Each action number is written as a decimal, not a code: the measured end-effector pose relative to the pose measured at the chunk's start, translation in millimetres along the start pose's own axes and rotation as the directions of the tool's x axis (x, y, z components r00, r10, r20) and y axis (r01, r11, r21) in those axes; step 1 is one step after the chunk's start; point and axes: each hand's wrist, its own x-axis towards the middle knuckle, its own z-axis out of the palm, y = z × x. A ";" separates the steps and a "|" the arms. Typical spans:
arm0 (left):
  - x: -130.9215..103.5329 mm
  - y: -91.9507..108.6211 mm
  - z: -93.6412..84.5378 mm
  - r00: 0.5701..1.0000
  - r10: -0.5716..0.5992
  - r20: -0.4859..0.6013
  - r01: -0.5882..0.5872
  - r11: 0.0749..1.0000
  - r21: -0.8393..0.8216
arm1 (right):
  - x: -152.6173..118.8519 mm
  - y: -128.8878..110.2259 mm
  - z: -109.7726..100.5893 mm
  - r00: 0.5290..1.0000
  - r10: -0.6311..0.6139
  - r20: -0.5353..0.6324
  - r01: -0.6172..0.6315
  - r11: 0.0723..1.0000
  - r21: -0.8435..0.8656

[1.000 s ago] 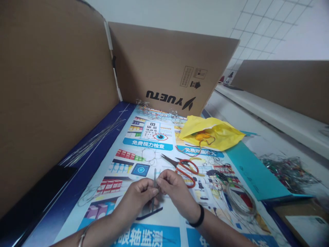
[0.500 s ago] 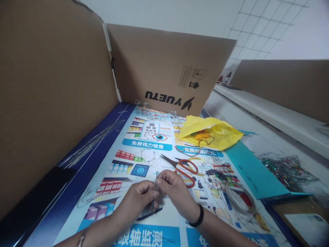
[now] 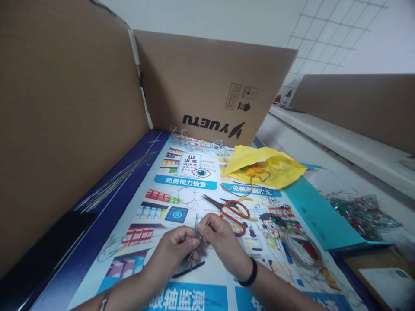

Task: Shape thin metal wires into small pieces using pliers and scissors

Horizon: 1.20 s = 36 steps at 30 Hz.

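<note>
The blue desk [image 3: 128, 190] carries an open, soft yellow pouch [image 3: 287, 170], in front of which the left hand [image 3: 181, 244] and right hand [image 3: 218, 235] almost meet, an orange bundle of yarn [image 3: 254, 171] inside the pouch, slim grey metallic strands [image 3: 196, 221] pinched between both hands' fingertips.

I am now registering a bright slanted strand [image 3: 200, 236] in the right hand [image 3: 221, 237], with more of its length showing than before and its lower end angling toward the thin grey rod [image 3: 196, 220]

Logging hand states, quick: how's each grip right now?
Left hand: closed, holding a thin grey rod.
Right hand: closed, apparently pinching a thin silvery piece, mostly hidden.
</note>
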 end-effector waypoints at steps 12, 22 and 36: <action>0.2 -2.1 -1.0 1.000 0.004 0.001 -0.004 1.000 0.017 | 0.9 0.9 2.2 0.999 0.040 0.005 -0.041 0.999 0.035; -2.9 4.5 2.1 1.000 -0.016 0.003 0.016 0.999 0.040 | -0.1 1.1 2.0 1.000 0.016 0.010 -0.016 1.000 0.019; 0.9 -4.3 0.4 1.000 -0.005 -0.014 0.005 0.999 -0.037 | -1.1 -0.6 2.8 0.999 0.041 -0.005 -0.041 0.999 0.014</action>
